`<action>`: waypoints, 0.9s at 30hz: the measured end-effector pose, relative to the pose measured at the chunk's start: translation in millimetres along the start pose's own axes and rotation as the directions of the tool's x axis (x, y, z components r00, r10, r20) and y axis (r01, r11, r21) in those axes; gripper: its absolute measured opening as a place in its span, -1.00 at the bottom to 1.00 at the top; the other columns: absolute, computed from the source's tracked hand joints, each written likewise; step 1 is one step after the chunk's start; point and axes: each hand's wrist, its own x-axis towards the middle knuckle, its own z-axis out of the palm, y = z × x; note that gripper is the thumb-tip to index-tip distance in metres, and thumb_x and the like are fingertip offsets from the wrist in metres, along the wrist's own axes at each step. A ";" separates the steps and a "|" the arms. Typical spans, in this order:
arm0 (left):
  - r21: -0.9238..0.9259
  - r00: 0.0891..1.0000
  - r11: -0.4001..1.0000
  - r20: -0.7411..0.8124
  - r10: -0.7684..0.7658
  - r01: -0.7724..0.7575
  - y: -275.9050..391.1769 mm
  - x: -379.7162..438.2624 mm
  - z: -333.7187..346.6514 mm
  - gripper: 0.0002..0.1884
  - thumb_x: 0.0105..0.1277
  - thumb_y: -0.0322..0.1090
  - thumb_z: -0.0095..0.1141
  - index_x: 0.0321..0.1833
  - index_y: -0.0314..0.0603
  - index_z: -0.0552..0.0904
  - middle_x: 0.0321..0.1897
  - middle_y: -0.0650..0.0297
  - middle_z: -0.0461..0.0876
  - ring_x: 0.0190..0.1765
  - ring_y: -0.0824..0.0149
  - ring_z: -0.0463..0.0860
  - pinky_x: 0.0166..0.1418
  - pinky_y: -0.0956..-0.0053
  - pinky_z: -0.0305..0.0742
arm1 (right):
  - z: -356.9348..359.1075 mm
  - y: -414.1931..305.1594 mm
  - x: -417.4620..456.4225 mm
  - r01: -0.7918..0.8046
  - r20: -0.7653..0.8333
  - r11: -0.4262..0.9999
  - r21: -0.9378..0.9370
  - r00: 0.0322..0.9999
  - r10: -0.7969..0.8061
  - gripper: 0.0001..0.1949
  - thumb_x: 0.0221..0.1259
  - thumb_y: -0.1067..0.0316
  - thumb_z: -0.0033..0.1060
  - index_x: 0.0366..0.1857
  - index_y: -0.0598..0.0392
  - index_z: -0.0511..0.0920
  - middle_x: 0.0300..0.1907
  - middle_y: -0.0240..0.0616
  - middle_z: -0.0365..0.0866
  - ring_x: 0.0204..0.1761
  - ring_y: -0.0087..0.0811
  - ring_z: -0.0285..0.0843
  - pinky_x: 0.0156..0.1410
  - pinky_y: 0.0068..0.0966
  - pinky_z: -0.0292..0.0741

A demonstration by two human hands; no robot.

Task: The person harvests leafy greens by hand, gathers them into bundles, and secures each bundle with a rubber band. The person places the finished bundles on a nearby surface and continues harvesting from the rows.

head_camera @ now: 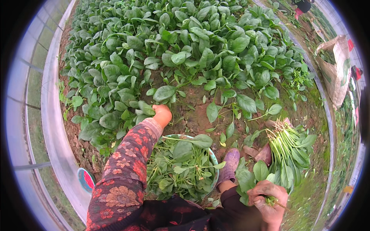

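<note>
My left hand, in a floral sleeve, reaches in at the near edge of the spinach bed; its fingers are among leaves and partly hidden, so its grip cannot be told. Low at the right, my right hand is closed around a small bunch of spinach, roots pointing right and leaves pointing left. Beyond that hand lies a larger pile of pulled spinach with pale roots towards the top. Between my arms stands a round basin full of loose leaves and stems.
My purple shoe is right beside the basin. A blue-rimmed container with red inside stands at the left by the pale greenhouse edging. An open woven sack stands at the right, past a dark edging strip. Part of another person shows at the top right.
</note>
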 end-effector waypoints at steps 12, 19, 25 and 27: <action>-0.850 0.773 0.129 -0.388 0.502 -0.511 -65.0 -241.6 -132.9 -0.84 0.35 -0.36 0.11 -0.09 -0.25 0.58 -0.37 0.30 0.62 -0.34 0.45 0.61 -0.15 0.50 0.52 | 3.7 -15.6 -29.0 -0.075 0.099 0.996 0.053 0.993 0.069 -0.87 0.16 0.54 0.17 -0.21 0.19 0.61 -0.41 -0.35 0.64 -0.45 -0.60 0.54 -0.31 -0.62 0.49; -0.709 0.661 -0.379 -0.699 0.272 -0.594 -100.5 -382.9 -102.3 -0.90 0.34 -0.46 0.13 -0.13 -0.24 0.55 -0.32 0.29 0.63 -0.22 0.38 0.67 -0.02 0.50 0.53 | 36.9 -36.4 -57.4 -0.080 0.216 0.981 0.177 0.976 0.041 -0.88 0.25 0.50 0.15 -0.17 0.18 0.59 -0.41 -0.44 0.56 -0.49 -0.69 0.43 -0.38 -0.67 0.41; -0.539 0.607 -0.578 -0.790 0.093 -0.613 -91.4 -454.6 -70.7 -0.89 0.36 -0.43 0.16 -0.13 -0.22 0.54 -0.28 0.31 0.62 -0.22 0.39 0.65 -0.02 0.50 0.51 | 90.5 -59.5 -85.2 0.040 0.201 0.969 0.244 0.975 -0.091 -0.81 0.28 0.47 0.17 -0.06 0.21 0.53 -0.42 -0.43 0.54 -0.55 -0.64 0.45 -0.46 -0.65 0.40; -0.448 0.572 -0.644 -0.820 0.019 -0.621 -77.4 -464.4 -66.1 -0.88 0.36 -0.40 0.17 -0.13 -0.21 0.54 -0.24 0.31 0.61 -0.17 0.42 0.62 0.01 0.49 0.50 | 106.5 -53.1 -86.0 0.036 0.201 0.969 0.243 0.976 -0.087 -0.73 0.27 0.46 0.19 0.02 0.22 0.49 -0.41 -0.40 0.55 -0.56 -0.63 0.46 -0.46 -0.63 0.41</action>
